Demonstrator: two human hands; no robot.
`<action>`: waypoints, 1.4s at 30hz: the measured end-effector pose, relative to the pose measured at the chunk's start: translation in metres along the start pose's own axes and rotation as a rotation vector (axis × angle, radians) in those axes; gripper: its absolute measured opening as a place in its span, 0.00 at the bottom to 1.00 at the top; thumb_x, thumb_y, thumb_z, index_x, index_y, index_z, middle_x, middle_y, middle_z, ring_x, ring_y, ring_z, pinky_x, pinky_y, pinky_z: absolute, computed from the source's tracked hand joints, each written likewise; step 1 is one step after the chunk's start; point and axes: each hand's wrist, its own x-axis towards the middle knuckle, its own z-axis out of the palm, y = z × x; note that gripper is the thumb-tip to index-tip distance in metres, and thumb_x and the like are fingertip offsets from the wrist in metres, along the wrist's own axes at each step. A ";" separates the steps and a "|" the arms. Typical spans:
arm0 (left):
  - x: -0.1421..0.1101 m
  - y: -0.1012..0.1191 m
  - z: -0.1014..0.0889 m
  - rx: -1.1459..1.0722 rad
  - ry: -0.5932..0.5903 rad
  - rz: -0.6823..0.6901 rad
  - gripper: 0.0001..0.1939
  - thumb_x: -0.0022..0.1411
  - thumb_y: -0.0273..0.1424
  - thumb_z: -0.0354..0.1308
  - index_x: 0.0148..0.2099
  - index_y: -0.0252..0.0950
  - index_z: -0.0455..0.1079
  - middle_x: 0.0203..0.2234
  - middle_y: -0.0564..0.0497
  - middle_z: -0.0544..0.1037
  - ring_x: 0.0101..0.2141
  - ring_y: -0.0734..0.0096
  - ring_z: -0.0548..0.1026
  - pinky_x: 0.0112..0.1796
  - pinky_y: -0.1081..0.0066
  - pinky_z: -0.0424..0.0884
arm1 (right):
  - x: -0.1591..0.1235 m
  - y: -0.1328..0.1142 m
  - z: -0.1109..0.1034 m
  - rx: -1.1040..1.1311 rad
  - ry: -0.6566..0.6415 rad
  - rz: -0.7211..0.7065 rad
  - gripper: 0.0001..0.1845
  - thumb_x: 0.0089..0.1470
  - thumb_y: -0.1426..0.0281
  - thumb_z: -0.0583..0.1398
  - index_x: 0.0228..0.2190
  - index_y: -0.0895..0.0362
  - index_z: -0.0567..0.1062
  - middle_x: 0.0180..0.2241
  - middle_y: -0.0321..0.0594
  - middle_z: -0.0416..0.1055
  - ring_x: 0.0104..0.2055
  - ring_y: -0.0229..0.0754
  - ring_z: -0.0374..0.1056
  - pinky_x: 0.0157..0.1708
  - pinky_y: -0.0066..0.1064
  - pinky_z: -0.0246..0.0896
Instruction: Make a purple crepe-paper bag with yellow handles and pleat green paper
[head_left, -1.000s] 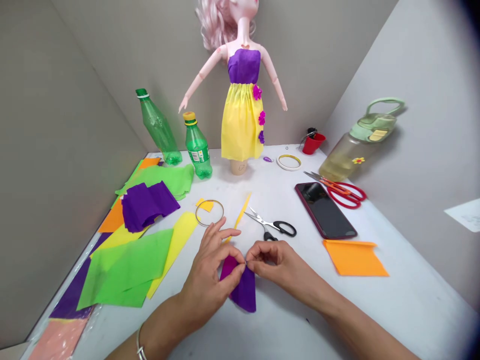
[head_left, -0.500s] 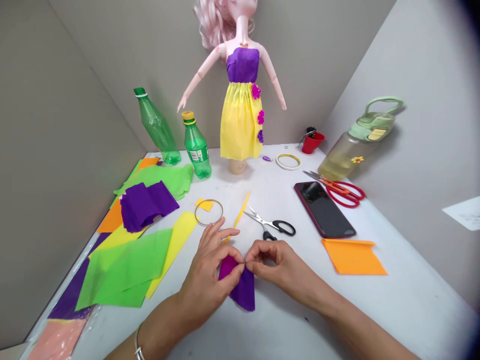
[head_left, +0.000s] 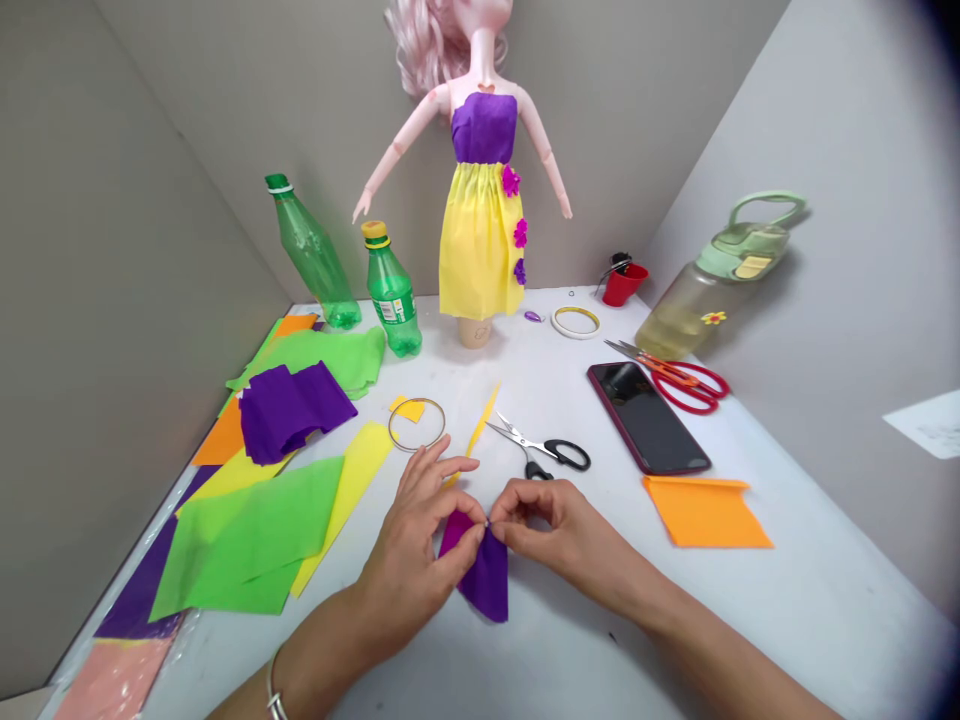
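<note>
Between my hands hangs a small piece of purple crepe paper, gathered at its top edge and fanning out downward. My left hand pinches that top edge between thumb and index finger, its other fingers raised. My right hand pinches at the same spot from the right, fingertips almost touching the left ones. A tiny bright speck shows between the fingertips, too small to name. Just beyond my hands lie black-handled scissors, partly opened, and a thin yellow strip. A gold bangle is near my left fingertips.
A doll in a purple and yellow paper dress stands at the back. Green bottles are left of it. Coloured paper sheets cover the left side. A phone, red-handled scissors, orange paper and a water bottle sit right.
Both hands keep their pinch on the purple crepe paper with hardly any movement. The whole view has shifted very slightly.
</note>
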 end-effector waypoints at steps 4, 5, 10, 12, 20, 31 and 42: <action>0.000 0.000 -0.001 -0.018 -0.008 -0.019 0.07 0.60 0.23 0.54 0.35 0.39 0.70 0.54 0.46 0.71 0.65 0.52 0.52 0.61 0.43 0.49 | -0.001 -0.004 0.000 -0.001 0.002 0.003 0.06 0.54 0.69 0.60 0.28 0.59 0.75 0.25 0.33 0.68 0.29 0.35 0.59 0.32 0.28 0.55; 0.000 0.000 -0.001 -0.025 -0.011 -0.030 0.07 0.60 0.23 0.54 0.34 0.40 0.70 0.54 0.46 0.71 0.65 0.52 0.51 0.61 0.43 0.49 | -0.001 -0.005 0.000 0.000 0.003 0.003 0.06 0.54 0.70 0.60 0.28 0.59 0.75 0.25 0.33 0.68 0.29 0.35 0.59 0.32 0.28 0.54; 0.003 0.003 -0.006 -0.121 -0.031 -0.132 0.05 0.59 0.24 0.55 0.32 0.39 0.69 0.54 0.45 0.71 0.65 0.51 0.50 0.61 0.44 0.51 | -0.001 -0.005 -0.002 0.008 -0.008 0.024 0.07 0.54 0.69 0.60 0.28 0.59 0.75 0.25 0.33 0.68 0.29 0.36 0.59 0.32 0.28 0.54; 0.005 0.003 -0.010 -0.200 -0.048 -0.196 0.04 0.59 0.25 0.55 0.32 0.39 0.69 0.55 0.45 0.70 0.65 0.51 0.51 0.60 0.45 0.53 | -0.001 -0.003 -0.002 0.013 -0.018 0.029 0.07 0.55 0.69 0.60 0.28 0.59 0.75 0.25 0.34 0.68 0.29 0.36 0.58 0.33 0.29 0.54; 0.011 -0.009 -0.025 -0.247 -0.060 -0.269 0.02 0.60 0.28 0.56 0.35 0.40 0.67 0.57 0.47 0.69 0.65 0.56 0.52 0.62 0.48 0.47 | -0.002 -0.004 -0.006 0.157 -0.099 0.063 0.07 0.55 0.68 0.60 0.29 0.59 0.71 0.27 0.34 0.65 0.29 0.35 0.56 0.31 0.29 0.50; 0.008 -0.010 -0.025 -0.276 -0.099 -0.189 0.14 0.70 0.36 0.46 0.41 0.41 0.72 0.55 0.47 0.69 0.64 0.59 0.54 0.62 0.56 0.50 | -0.004 -0.014 -0.015 0.302 -0.198 0.047 0.04 0.53 0.72 0.61 0.28 0.59 0.72 0.29 0.34 0.67 0.32 0.36 0.59 0.35 0.27 0.53; 0.007 -0.003 -0.027 -0.496 0.002 -0.250 0.12 0.67 0.33 0.48 0.33 0.38 0.69 0.41 0.47 0.75 0.45 0.62 0.72 0.50 0.63 0.65 | -0.008 -0.020 -0.021 0.300 -0.167 0.074 0.05 0.51 0.69 0.62 0.28 0.58 0.72 0.35 0.40 0.72 0.37 0.40 0.64 0.40 0.31 0.55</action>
